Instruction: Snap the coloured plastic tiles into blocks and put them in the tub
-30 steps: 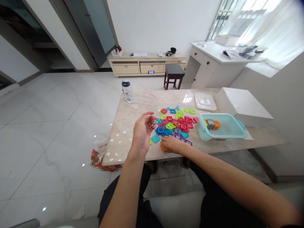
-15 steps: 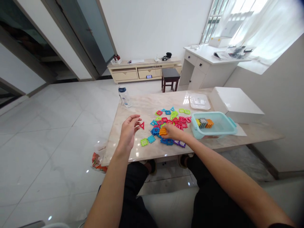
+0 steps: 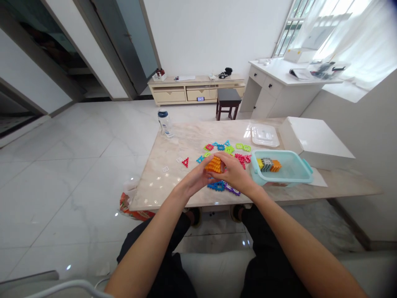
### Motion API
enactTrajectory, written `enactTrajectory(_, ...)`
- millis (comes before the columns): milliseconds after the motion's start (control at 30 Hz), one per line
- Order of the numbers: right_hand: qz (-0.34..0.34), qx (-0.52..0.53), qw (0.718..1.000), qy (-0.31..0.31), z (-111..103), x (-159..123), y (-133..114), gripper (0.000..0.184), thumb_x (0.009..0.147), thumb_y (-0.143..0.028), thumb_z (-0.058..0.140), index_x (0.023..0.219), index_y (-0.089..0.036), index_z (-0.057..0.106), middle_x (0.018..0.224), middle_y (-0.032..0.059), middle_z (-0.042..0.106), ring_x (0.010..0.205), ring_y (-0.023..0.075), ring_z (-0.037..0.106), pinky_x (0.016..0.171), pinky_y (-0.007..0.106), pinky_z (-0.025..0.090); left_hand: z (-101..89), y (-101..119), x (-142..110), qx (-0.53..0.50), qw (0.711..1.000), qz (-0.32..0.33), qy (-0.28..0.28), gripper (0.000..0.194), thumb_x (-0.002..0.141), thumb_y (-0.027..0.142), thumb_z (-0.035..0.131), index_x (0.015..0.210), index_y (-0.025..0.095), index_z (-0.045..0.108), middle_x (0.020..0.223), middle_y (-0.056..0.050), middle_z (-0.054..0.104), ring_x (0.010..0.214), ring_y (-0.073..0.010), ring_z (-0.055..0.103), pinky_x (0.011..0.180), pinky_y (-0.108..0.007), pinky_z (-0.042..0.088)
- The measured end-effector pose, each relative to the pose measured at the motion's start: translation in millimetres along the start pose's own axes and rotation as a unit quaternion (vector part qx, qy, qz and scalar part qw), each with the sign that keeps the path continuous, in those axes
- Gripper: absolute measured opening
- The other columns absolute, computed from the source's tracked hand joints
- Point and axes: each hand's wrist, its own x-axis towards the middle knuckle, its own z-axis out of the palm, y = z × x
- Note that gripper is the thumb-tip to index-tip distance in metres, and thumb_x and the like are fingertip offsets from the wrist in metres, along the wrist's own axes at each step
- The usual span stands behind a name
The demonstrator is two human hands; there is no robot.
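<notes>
Between my two hands is a stack of orange interlocking plastic tiles (image 3: 214, 164), held above the pile. My left hand (image 3: 198, 176) grips its left side, and my right hand (image 3: 234, 171) closes round its right side. Beneath and around them lie loose tiles: dark blue tiles (image 3: 216, 186), purple tiles (image 3: 232, 189), pink-red tiles (image 3: 240, 159) and green tiles (image 3: 243, 147). My hands hide the middle of the pile. A red triangle tile (image 3: 185, 162) lies apart on the left, near two small white square pieces (image 3: 165, 169).
A light teal bin (image 3: 297, 180) at the right holds yellow, grey and orange tile stacks (image 3: 269, 164). Behind it are a clear lid (image 3: 264, 135) and a white box (image 3: 316, 138). A water bottle (image 3: 165, 124) stands at the table's (image 3: 151, 186) far left corner.
My left hand has moved right to join my right hand at the orange stack, which is now lifted and held by both. The view has shifted slightly.
</notes>
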Motion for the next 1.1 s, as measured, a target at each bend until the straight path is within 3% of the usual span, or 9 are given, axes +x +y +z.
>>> enactTrajectory(133,-0.067,-0.015,0.998,-0.007,0.6,-4.6,-6.5,0.048,0.092,-0.019,0.08,0.138,-0.022,0.067,0.136,0.0147,0.07,0.131,0.0314,0.066,0.115,0.049,0.056,6.2,-5.8,3.2,-0.038,0.998,0.031,-0.039,0.036,0.086,0.037,0.091,0.111,0.013,0.078,0.108,-0.01,0.078,0.1,-0.0204,0.071,0.091,-0.031,0.058)
enactTrajectory(233,-0.08,-0.021,0.997,-0.01,-0.6,-5.2,-5.2,0.054,0.094,-0.022,0.081,0.145,-0.023,0.064,0.137,0.0147,0.069,0.132,0.0321,0.066,0.115,0.049,0.057,1.7,-8.1,4.4,-0.019,0.998,0.029,-0.053,0.04,0.082,0.041,0.095,0.106,0.013,0.078,0.106,-0.009,0.077,0.097,-0.0197,0.071,0.09,-0.032,0.059)
enactTrajectory(500,-0.049,-0.015,0.998,-0.036,5.2,-0.9,-6.6,0.054,0.089,-0.018,0.083,0.14,-0.025,0.066,0.133,0.0114,0.073,0.128,0.0299,0.07,0.113,0.049,0.058,-4.9,-7.8,0.0,0.1,0.993,0.055,-0.025,0.046,0.083,0.057,0.091,0.097,0.015,0.077,0.095,-0.006,0.073,0.088,-0.0173,0.067,0.08,-0.028,0.053)
enactTrajectory(700,-0.033,-0.015,0.999,-0.002,15.4,-5.6,-5.1,0.054,0.085,-0.021,0.084,0.136,-0.025,0.069,0.128,0.0097,0.078,0.118,0.0283,0.076,0.105,0.045,0.062,1.5,-2.3,-9.5,0.163,0.984,0.072,-0.024,0.048,0.08,0.06,0.091,0.096,0.017,0.077,0.098,-0.006,0.074,0.095,-0.0206,0.067,0.09,-0.032,0.052)
enactTrajectory(900,-0.032,-0.021,0.999,0.016,9.9,-4.1,-7.2,0.048,0.087,-0.036,0.088,0.132,-0.027,0.073,0.127,0.0085,0.08,0.118,0.0293,0.077,0.106,0.046,0.061,-3.1,8.4,-12.3,0.135,0.989,0.037,-0.052,0.041,0.085,0.051,0.089,0.105,0.017,0.079,0.104,-0.009,0.077,0.098,-0.0228,0.069,0.087,-0.033,0.053)
enactTrajectory(1100,-0.027,-0.01,1.0,0.002,7.2,-2.1,-12.8,0.047,0.086,-0.041,0.09,0.129,-0.027,0.075,0.125,0.0086,0.081,0.116,0.0298,0.077,0.104,0.046,0.061,-3.5,12.7,-13.5,0.105,0.993,0.023,-0.044,0.042,0.077,0.044,0.097,0.102,0.014,0.081,0.098,-0.009,0.078,0.09,-0.0202,0.07,0.082,-0.03,0.053)
